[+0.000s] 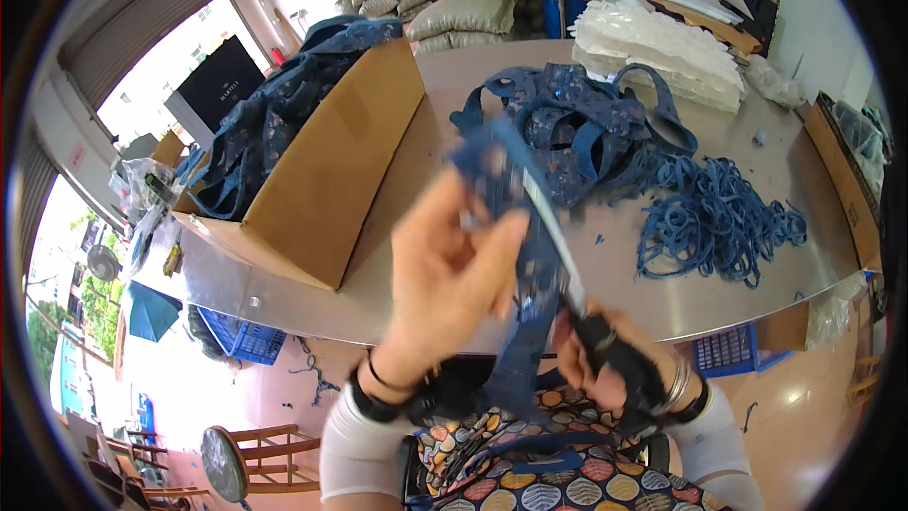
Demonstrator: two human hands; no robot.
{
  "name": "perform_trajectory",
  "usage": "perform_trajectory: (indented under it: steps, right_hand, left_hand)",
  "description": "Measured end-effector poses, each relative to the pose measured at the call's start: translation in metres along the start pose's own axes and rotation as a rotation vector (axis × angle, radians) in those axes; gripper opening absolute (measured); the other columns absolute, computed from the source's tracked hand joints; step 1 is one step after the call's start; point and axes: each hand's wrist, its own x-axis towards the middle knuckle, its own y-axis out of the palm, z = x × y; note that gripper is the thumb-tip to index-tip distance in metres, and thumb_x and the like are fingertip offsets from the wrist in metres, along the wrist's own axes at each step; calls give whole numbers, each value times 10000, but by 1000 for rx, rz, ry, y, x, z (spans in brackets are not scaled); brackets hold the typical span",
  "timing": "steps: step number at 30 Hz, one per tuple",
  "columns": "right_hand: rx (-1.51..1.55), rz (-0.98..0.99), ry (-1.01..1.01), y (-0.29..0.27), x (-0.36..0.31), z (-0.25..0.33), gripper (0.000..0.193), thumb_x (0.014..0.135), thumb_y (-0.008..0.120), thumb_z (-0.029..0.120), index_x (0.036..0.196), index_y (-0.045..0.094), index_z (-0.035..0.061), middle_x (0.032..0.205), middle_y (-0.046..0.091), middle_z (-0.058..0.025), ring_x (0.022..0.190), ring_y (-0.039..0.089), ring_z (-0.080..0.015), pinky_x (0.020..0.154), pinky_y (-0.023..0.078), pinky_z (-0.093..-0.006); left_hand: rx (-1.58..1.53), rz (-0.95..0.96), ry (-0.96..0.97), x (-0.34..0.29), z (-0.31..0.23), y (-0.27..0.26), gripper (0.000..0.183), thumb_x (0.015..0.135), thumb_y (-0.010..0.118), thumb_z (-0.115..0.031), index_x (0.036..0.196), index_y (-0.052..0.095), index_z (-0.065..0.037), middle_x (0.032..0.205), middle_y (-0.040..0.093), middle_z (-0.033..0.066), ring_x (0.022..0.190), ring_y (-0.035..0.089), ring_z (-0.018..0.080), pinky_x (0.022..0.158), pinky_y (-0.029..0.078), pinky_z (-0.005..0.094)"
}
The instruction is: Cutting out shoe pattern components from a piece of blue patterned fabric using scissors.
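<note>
My left hand (449, 275), raised over the near edge of the metal table, pinches a strip of dark blue patterned fabric (537, 317). The strip hangs down toward my lap, and its upper end is blurred. Black-handled scissors (558, 232) are gripped in my right hand (579, 364), their pale blade pointing up and left along the strip. I cannot tell whether the blade touches the cloth. Beyond my hands lies a heap of looped blue fabric pieces (577, 128). A tangle of thin blue trimmings (714, 218) sits right of it.
On the left of the metal table (416, 298) stands a cardboard box (331, 161) full of blue fabric. White sheets (653, 52) are stacked at the back right. Another carton (842, 180) is at the right edge. Blue crates (241, 333) and a wooden stool (227, 464) stand below.
</note>
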Motion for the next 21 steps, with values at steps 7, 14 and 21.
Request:
perform_trajectory:
  steps: [7,14,21]
  right_hand:
    - [-306,183,-324,17,9,55,847,556,670,670,1045,413,28,668,517,2,512,453,-40,435,334,-159]
    - [-119,189,-60,-21,3,-45,759,612,701,583,1035,417,20,688,517,-8,558,466,-50,477,360,-163]
    - [-198,107,54,-30,-2,-71,700,608,753,483,1008,420,15,706,531,-7,677,511,-100,687,420,-211]
  left_hand:
    - [15,161,200,51,-36,-7,166,839,537,-18,955,420,-4,685,501,15,382,460,69,329,316,191]
    - [-111,69,-207,-24,59,-18,457,836,486,43,1256,312,-12,1000,558,90,427,476,78,350,337,195]
    - [-203,90,-286,-54,75,-13,564,827,459,95,1311,204,-43,1103,524,109,423,438,62,358,331,193]
